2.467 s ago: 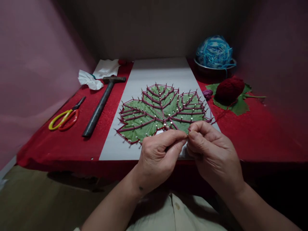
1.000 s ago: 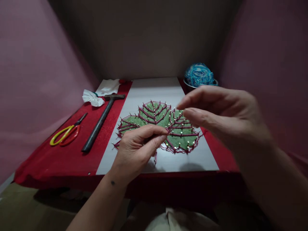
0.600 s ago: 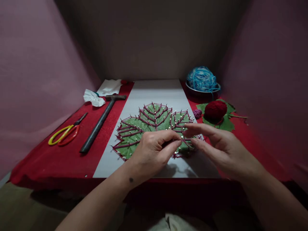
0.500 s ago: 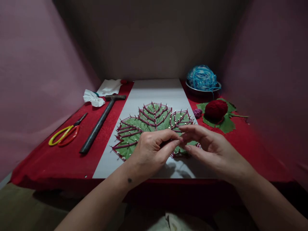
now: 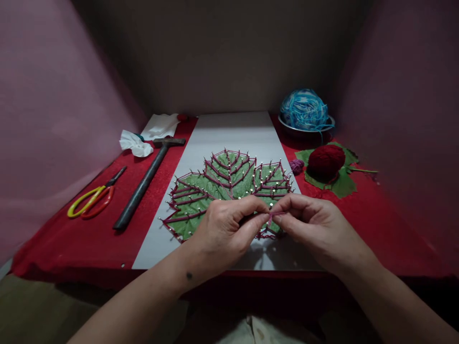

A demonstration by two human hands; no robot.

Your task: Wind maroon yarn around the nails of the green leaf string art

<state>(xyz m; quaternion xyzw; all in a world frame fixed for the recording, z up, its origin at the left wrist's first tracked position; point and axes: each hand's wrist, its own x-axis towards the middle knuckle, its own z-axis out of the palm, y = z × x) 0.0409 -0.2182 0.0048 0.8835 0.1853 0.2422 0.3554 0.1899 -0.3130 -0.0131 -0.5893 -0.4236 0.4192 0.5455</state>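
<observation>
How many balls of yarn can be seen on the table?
3: a blue ball in the metal bowl, a dark red ball on a loose leaf, a small purple ball beside it.

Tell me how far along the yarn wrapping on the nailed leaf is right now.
Mostly done, it seems: maroon yarn already traces the veins and outline between the nails on the green leaf. In hand: the left hand and right hand pinch a yarn end at the leaf's near edge, possibly knotting it. Left: apparently finishing that end; the scissors lie untouched.
</observation>
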